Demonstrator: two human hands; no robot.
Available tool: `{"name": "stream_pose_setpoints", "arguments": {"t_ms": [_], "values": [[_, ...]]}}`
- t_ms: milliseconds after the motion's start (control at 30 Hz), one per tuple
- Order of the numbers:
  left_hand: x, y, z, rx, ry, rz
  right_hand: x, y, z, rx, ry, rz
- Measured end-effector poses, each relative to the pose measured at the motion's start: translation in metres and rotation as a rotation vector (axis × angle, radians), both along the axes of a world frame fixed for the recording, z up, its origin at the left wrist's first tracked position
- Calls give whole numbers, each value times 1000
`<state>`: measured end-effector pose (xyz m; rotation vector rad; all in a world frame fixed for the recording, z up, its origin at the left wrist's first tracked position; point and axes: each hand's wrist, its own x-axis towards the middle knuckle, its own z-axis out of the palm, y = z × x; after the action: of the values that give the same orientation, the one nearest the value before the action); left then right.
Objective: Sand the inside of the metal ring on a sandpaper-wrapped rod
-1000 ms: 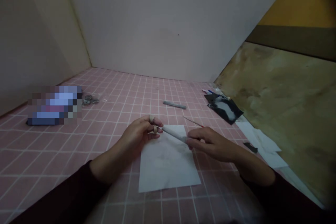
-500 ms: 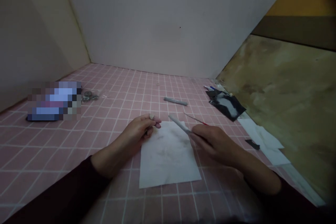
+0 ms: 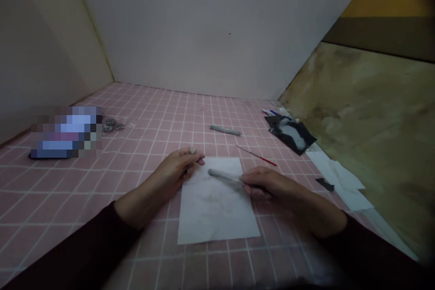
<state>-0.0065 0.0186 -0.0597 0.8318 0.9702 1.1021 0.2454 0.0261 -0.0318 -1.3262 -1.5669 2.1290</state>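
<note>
A small pale grey piece (image 3: 192,150) is pinched in my left hand (image 3: 180,165), over the upper left corner of a white paper sheet (image 3: 217,213). My right hand (image 3: 268,181) is closed on the right end of a grey stick (image 3: 224,176), whose other end points left over the sheet. Faint smudges mark the paper. Just beyond my right hand, a thin tool with a red handle (image 3: 268,160) lies on the cloth. Another grey stick (image 3: 224,130) rests farther back.
Pink checked cloth (image 3: 152,145) covers the table. A blurred-out device (image 3: 73,131) and some small round items (image 3: 110,124) are at the left. Black sheets (image 3: 294,133), a dark scrap (image 3: 325,185) and white papers (image 3: 340,179) lie along the right side.
My right hand has moved slightly down and left, bringing the stick lower and flatter over the paper. The red handle is now fully visible. My left hand has kept its pinch.
</note>
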Motion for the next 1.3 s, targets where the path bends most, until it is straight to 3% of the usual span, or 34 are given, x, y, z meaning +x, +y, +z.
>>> {"name": "stream_pose_setpoints", "arguments": {"t_ms": [300,367,433,533,633,700,767,900,1067,1300], "values": [[1,0,-1,-12,16,-6,-7,0,14,415,-223,148],[2,0,-1,-7,16,-13,-7,-5,24,671,-281,233],[2,-1,0,1,13,-18,-7,-10,32,1030,-375,310],[1,-1,1,9,10,-18,-10,-15,31,1486,-531,397],[1,0,0,6,8,-11,-14,-15,15,1689,-629,567],[1,0,-1,1,8,-7,-17,-13,7,1694,-640,708],[1,1,-2,1,7,-9,-18,-11,6,1677,-644,742],[2,0,-2,3,8,-21,-12,4,16,1616,-643,596],[1,1,-3,-5,13,-12,1,52,11,1457,-712,403],[1,1,-1,-22,11,-8,-1,99,9,1398,-771,371]]}}
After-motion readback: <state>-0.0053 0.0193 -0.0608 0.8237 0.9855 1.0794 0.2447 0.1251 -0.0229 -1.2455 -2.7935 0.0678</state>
